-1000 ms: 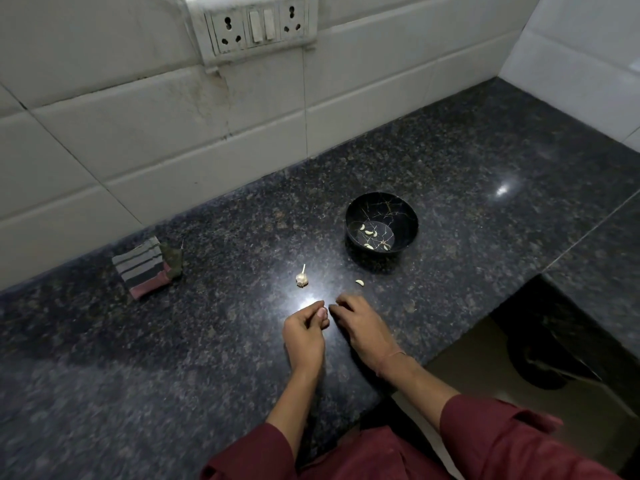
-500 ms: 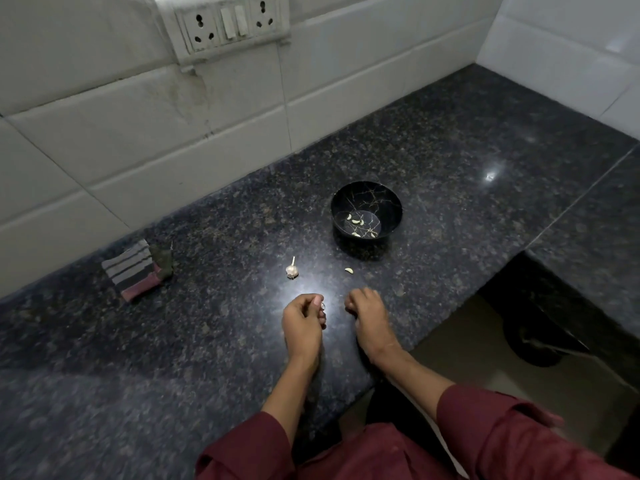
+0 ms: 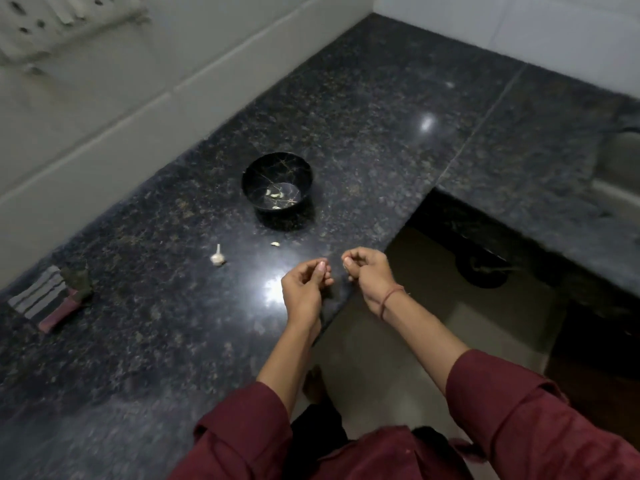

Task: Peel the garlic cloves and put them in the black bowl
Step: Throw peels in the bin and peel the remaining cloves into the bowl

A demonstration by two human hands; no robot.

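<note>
No text, label, brand, number or sign can be read anywhere in this view. The switch-and-socket plate point(image 3: 69, 19) on the tiled wall point(image 3: 104, 98) is smeared by blur, so any marking on it is illegible. The thin gold lines inside the black bowl point(image 3: 273, 174) form a vein pattern rather than letters, and the folded cloth point(image 3: 45, 299) on the desk point(image 3: 381, 116) shows only plain stripes.

I count one round black bowl point(image 3: 277, 168) with thin gold veining, roughly three pale peeled garlic pieces point(image 3: 276, 194) inside it, one small whitish stalked garlic piece point(image 3: 217, 258), one loose pale clove point(image 3: 275, 243) and one striped folded cloth point(image 3: 45, 299).
</note>
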